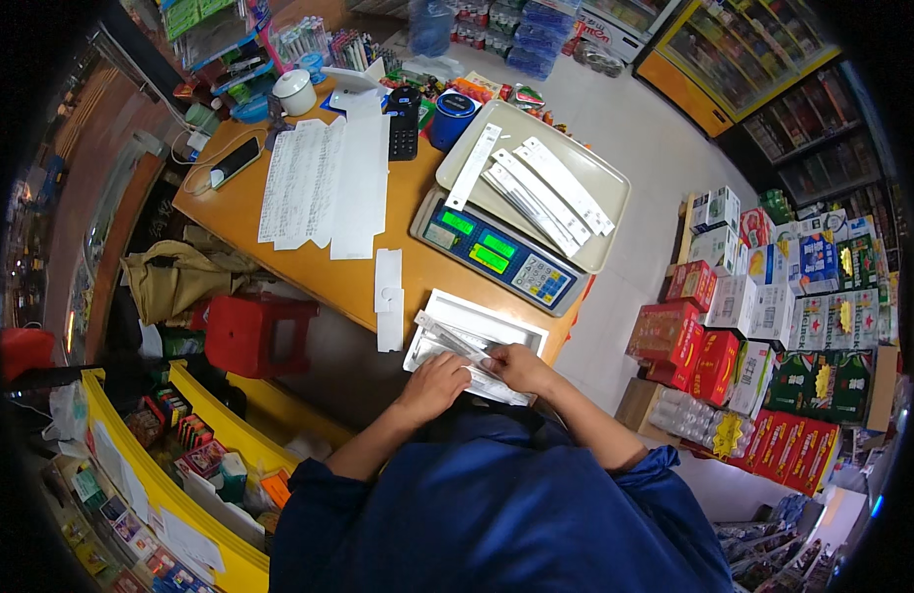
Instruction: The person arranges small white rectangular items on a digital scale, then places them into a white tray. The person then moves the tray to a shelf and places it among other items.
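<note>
A shallow white box (499,307) lies at the near edge of the wooden desk, with several clear plastic rulers (447,337) inside. My right hand (522,368) is over the box's right part, thumb and fingertips pinching the end of one ruler that slants up to the left. Over the box's near left edge lies my left hand (436,385), fingers curled down against the rulers. What its fingertips grip is hidden. Beyond the box stands an electronic scale (501,252) with lit green displays. Several long white ruler packs (542,196) rest on its beige tray (487,122).
Left on the desk (331,278) are creased handwritten sheets (301,185), a white cardboard strip (389,300), a phone on a cable (236,161), a black keypad device (404,122) and a blue canister (454,118). A red stool (253,333) stands lower left; stacked cartons (731,296) are at right.
</note>
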Action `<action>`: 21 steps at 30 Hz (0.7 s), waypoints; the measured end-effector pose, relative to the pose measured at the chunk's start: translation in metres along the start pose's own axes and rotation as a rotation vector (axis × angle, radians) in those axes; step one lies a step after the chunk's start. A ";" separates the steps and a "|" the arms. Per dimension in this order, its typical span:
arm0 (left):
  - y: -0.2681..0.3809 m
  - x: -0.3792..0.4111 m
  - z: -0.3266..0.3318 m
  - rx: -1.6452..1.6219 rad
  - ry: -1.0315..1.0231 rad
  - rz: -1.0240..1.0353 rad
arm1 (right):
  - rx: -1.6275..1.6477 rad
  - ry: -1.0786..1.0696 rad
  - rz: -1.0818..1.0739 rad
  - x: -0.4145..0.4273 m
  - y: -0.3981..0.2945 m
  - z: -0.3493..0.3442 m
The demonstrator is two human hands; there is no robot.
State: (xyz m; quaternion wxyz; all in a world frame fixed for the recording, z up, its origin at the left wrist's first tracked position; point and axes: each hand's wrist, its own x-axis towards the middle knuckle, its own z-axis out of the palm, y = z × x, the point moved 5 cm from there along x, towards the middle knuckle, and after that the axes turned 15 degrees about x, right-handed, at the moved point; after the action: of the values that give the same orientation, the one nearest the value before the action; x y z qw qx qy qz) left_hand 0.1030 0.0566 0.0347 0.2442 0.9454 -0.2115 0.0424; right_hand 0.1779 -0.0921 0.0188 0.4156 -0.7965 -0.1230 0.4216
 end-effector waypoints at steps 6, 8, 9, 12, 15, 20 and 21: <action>-0.006 0.005 0.003 -0.075 -0.103 -0.084 | 0.056 0.029 -0.040 -0.026 0.009 -0.013; -0.010 0.004 0.004 -0.128 -0.090 -0.136 | 0.227 -0.010 0.101 -0.032 0.022 -0.020; -0.013 0.002 0.006 -0.161 -0.062 -0.194 | 0.314 -0.031 0.172 -0.035 0.027 -0.021; -0.022 -0.002 0.011 -0.261 -0.030 -0.403 | 0.254 -0.033 0.021 -0.038 0.032 -0.016; -0.034 -0.004 0.007 -0.327 -0.018 -0.575 | 0.049 -0.042 -0.117 -0.036 0.030 -0.008; -0.015 0.014 -0.045 -0.042 -0.006 -0.302 | -0.192 -0.023 -0.273 -0.030 0.013 0.010; -0.009 0.016 -0.050 0.067 -0.041 -0.201 | -0.214 -0.032 -0.281 -0.027 0.010 0.012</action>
State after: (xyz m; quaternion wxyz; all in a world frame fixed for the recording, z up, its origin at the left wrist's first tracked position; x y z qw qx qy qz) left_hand 0.1224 0.0812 0.0776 0.2111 0.9702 -0.1189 0.0051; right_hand 0.1506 -0.1065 0.0234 0.3814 -0.8044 -0.2836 0.3565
